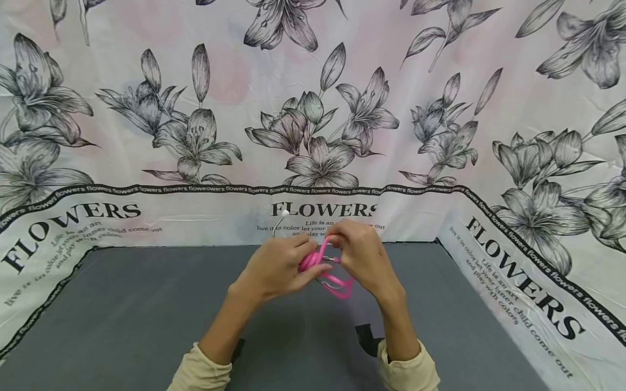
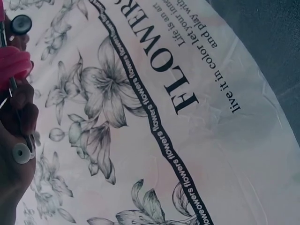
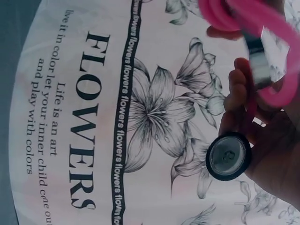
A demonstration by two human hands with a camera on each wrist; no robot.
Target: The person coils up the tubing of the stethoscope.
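Note:
A pink stethoscope [image 1: 309,262] is held up between both hands, its tubing gathered in loops. My left hand [image 1: 274,269] grips the bundled tubing and the metal ear tubes. A white ear tip [image 1: 286,213] sticks up beyond that hand, and one ear tip [image 2: 21,153] shows close by the fingers in the left wrist view. My right hand [image 1: 367,260] pinches a stretch of pink tubing just right of the bundle. The round, dark-rimmed chest piece [image 3: 228,156] hangs by the right fingers in the right wrist view. Part of the coil is hidden behind the left fingers.
Below the hands spreads a dark grey table [image 1: 161,309]. A white cloth [image 1: 225,217] with printed flowers and lettering rises behind it and along both sides. Black straps [image 1: 367,339] show near the sleeves.

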